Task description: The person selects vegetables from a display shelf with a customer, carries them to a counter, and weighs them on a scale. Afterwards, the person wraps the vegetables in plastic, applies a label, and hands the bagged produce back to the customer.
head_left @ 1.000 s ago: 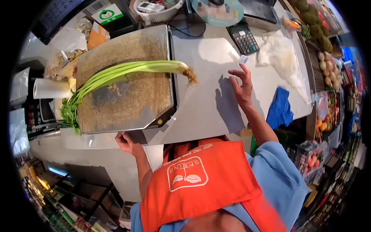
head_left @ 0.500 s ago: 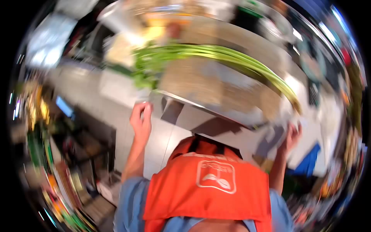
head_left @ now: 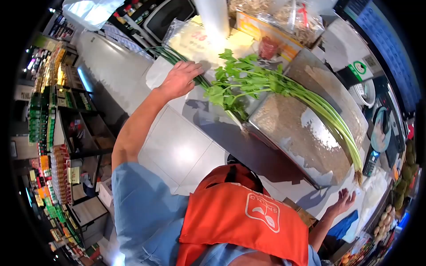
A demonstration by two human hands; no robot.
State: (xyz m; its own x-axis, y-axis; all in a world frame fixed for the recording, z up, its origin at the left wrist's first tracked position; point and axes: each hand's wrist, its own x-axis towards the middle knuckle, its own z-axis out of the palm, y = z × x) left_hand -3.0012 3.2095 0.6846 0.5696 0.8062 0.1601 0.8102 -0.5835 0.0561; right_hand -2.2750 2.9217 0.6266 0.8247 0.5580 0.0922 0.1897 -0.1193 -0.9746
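Observation:
My left hand (head_left: 181, 79) is over a thin bunch of green onions (head_left: 169, 55) at the counter's left end, fingers curled around the stalks. Their pale root end pokes out from beneath celery leaves. A long bunch of celery (head_left: 326, 106) lies across a worn metal weighing platform (head_left: 284, 126), leaves at the left and roots hanging past its right edge. Near those roots, beside the counter's front edge, my right hand (head_left: 341, 203) is palm up with its fingers apart and holds nothing.
Behind the celery stand an orange-edged box (head_left: 290, 49), bagged dried goods (head_left: 306, 26) and a white roll (head_left: 213, 17). A remote control (head_left: 371, 163) and a monitor (head_left: 390, 44) are at the right. Stocked shelves (head_left: 57, 177) line the left.
My left hand has moved up and forward from the counter's front edge onto the green onions. My right hand has opened. The view has turned and sharpened; the celery stays on the platform.

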